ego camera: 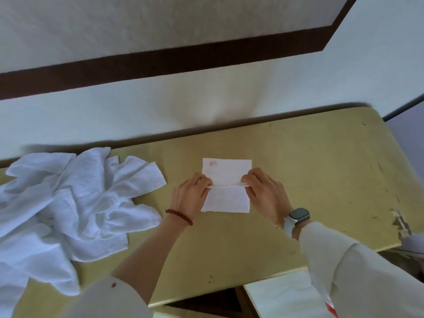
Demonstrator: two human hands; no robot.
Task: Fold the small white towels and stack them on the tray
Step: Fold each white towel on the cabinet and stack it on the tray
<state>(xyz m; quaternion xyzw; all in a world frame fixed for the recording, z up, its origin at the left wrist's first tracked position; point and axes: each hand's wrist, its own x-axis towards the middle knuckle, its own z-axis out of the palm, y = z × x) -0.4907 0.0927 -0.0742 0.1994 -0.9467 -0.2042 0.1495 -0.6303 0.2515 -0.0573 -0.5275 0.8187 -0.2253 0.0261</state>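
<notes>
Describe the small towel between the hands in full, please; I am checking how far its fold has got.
The small white towel lies flat on the yellow-green table, right of the heap of unfolded towels. It looks like thin terry cloth, rectangular, with a small red mark near its far left corner. A raised crease runs across its middle. The left hand and right hand pinch that crease at either end.

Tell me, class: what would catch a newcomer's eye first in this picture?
First, the small white towel at the middle of the yellowish table, with the left hand and right hand each pinching an end of its raised fold. Next, the heap of unfolded white towels spread over the table's left end.
</notes>
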